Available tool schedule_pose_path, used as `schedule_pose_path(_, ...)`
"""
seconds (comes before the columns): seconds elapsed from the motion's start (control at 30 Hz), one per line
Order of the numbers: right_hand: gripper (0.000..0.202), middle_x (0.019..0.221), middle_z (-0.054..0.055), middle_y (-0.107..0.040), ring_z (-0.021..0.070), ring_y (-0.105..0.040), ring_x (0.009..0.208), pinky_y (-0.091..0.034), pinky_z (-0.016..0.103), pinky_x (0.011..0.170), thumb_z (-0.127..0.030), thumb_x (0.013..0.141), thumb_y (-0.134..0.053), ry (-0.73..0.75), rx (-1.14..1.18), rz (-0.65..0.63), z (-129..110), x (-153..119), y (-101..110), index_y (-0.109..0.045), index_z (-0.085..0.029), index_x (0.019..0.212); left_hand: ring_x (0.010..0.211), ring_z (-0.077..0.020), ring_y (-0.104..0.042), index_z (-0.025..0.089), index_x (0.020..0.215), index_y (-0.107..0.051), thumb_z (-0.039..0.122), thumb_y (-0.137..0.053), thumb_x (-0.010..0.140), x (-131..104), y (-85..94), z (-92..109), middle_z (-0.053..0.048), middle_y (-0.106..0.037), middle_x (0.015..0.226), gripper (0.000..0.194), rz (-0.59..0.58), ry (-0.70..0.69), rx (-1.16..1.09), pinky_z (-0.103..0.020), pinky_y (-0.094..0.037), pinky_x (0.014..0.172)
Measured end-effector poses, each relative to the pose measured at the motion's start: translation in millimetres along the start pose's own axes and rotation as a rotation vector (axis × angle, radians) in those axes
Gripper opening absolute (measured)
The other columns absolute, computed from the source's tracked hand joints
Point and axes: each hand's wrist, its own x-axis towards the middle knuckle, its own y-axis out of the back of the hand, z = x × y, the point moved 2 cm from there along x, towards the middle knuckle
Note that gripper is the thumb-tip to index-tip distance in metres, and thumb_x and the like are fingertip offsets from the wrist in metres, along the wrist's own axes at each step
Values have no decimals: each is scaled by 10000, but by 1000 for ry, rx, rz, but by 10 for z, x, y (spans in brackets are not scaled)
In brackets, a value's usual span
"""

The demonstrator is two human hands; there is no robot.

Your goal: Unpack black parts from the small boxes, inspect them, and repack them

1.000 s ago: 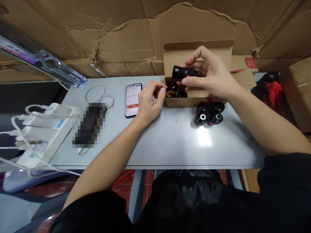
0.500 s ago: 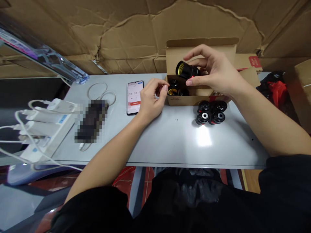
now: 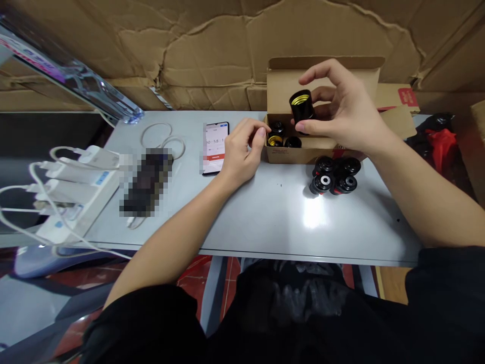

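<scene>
Just above the open cardboard box (image 3: 293,155), the right hand (image 3: 350,108) holds a black socket (image 3: 303,111) between thumb and fingers, its mouth tipped up so that the yellow threaded lining shows. The left hand (image 3: 242,154) is well apart from the right, fingers loosely curled at the box's near left corner; whether they pinch the cardboard, I cannot tell. Inside the box, at its left end, sit more black pieces (image 3: 292,142), one with a yellow lining. Four black sockets with red marks (image 3: 322,183) stand grouped on the grey table (image 3: 257,217), just in front of the box's right part. To the left of the left hand lies a phone (image 3: 215,146) with a lit timer screen, and farther left a pixelated dark object (image 3: 147,182) near a white power strip (image 3: 87,202)
</scene>
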Motion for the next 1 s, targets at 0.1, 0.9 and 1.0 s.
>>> schedule_pose_path(0.1, 702, 1077, -18, -825, 374, -883, 1175, -826, 572, 968, -309, 698, -1182, 23, -34, 3, 27, -7, -15, -751, -456, 1232, 918, -251, -769, 324, 1180, -799, 819, -454, 1317, -1, 4, 11, -74, -819, 1029, 618, 1, 2, -3, -459, -679, 887)
schedule_pose_path(0.9, 568, 1180, 49, -901, 403, -771, 1205, -705, 636, 1047, -587, 792, -1189, -40, -256, 12, -130, -19, 71, -910, -419, 1258, 946, -231, -814, 289, 1211, -793, 743, -443, 1352, -6, -20, 18, -67, -837, 1086, 591, -9, -75, -38, -451, -712, 994)
schedule_pose_path(1.0, 627, 1137, 76, -868, 414, -730, 1203, -689, 657, 1102, -600, 844, -1140, -48, -419, 7, -113, -9, 101, -923, -402, 1398, 905, -215, -788, 288, 1206, -783, 693, -458, 1365, -4, -18, 25, -61, -826, 1074, 543, -7, -113, -15, -432, -703, 938)
